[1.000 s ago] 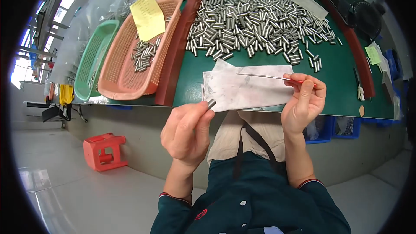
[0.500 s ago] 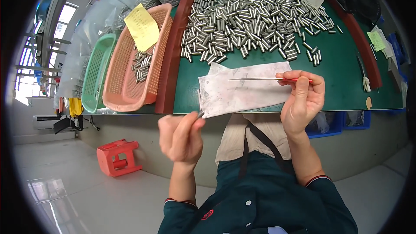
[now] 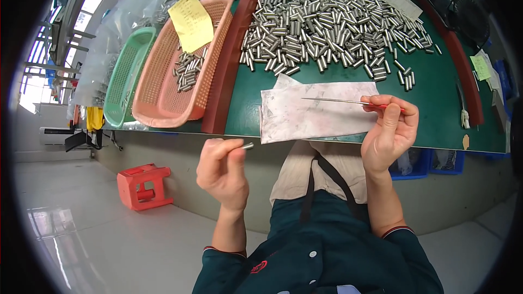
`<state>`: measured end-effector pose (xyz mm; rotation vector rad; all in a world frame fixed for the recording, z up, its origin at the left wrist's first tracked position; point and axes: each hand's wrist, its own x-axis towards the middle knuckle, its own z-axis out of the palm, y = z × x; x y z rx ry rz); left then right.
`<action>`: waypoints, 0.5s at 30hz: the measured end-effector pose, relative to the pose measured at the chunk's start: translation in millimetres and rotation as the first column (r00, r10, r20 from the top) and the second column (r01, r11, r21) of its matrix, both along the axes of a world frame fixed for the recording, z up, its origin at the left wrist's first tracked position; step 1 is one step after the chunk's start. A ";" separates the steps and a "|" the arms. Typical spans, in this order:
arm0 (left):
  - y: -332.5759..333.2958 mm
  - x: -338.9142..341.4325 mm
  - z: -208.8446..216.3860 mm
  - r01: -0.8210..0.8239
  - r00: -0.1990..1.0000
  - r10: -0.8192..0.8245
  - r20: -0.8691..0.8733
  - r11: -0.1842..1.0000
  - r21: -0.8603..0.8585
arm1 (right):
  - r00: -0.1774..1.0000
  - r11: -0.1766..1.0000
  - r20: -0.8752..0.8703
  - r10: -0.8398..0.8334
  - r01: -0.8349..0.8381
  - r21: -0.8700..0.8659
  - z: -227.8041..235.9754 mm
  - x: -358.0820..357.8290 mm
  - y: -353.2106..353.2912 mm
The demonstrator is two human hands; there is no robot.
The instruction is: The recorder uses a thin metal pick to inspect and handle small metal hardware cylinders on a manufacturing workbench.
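My left hand [image 3: 223,171] pinches one small metal pin [image 3: 248,146] between thumb and forefinger, just off the table's front edge. In my right hand [image 3: 388,130] is a thin pointed tool with a red handle [image 3: 381,104], like a needle file or scriber; its grey shaft [image 3: 332,100] points left. Below the shaft lies a stained pale cloth [image 3: 316,122], folded flat on the green tabletop [image 3: 245,109]. Beyond the cloth spreads a large heap of short shiny metal pins [image 3: 321,27], with a few strays at its right side.
A pink basket [image 3: 163,114] with some pins and a yellow note [image 3: 190,22] stands left of the brown wooden rim [image 3: 220,92]. Beside it is a green basket [image 3: 111,109]. A black fan [image 3: 468,19] sits far right; a red stool [image 3: 144,186] is on the floor.
My left hand has turned, and the pin shows more plainly at its fingertips. The table scene has shifted slightly right in view. My right hand keeps its grip on the tool.
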<state>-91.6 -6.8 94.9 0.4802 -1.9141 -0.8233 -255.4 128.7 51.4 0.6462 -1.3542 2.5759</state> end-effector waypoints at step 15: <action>10.5 79.4 -73.2 0.566 0.801 0.374 -0.468 -0.216 0.796 | 1.000 0.989 -0.006 -0.027 0.027 0.144 -1.8 4.3 2.5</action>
